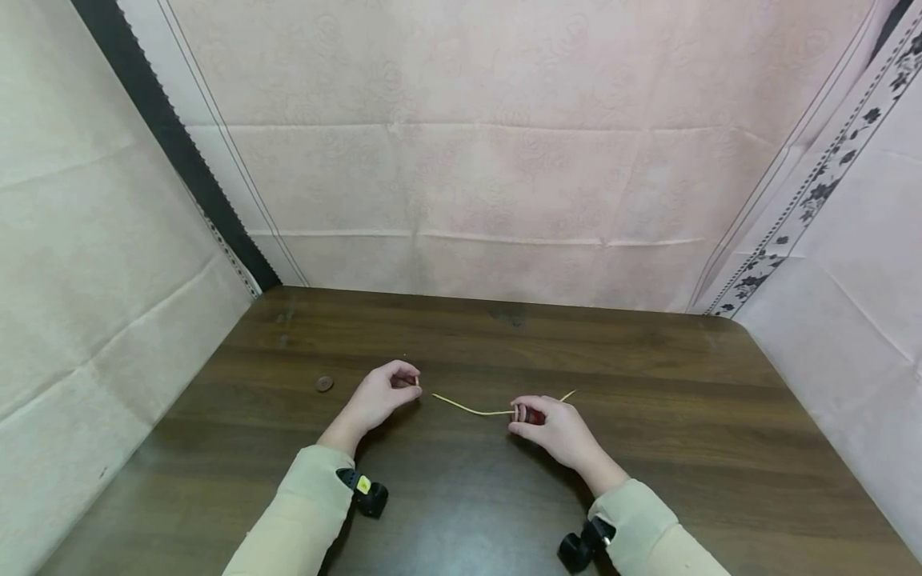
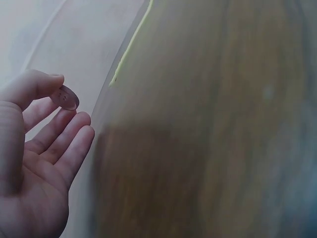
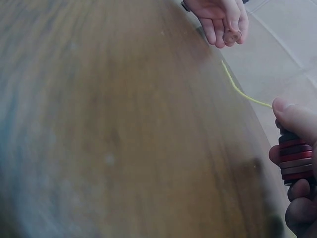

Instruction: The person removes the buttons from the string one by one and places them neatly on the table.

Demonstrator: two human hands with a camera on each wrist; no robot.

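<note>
Between thumb and fingertips my left hand (image 1: 383,396) pinches a brown button (image 2: 65,97), its small holes showing in the left wrist view. My right hand (image 1: 558,428) grips a stack of buttons (image 3: 297,158) in dark, red and brownish colours, threaded on a yellow cord (image 1: 471,410). One free end of that cord reaches left toward the button, with a gap between them. Its other end sticks out past the right hand's far side. In the head view, part of the stack is hidden by the fingers.
Another brown button (image 1: 325,384) lies on the wooden table (image 1: 461,504), left of the left hand. Pale patterned cloth (image 1: 461,184) hangs along the table's back edge and both sides.
</note>
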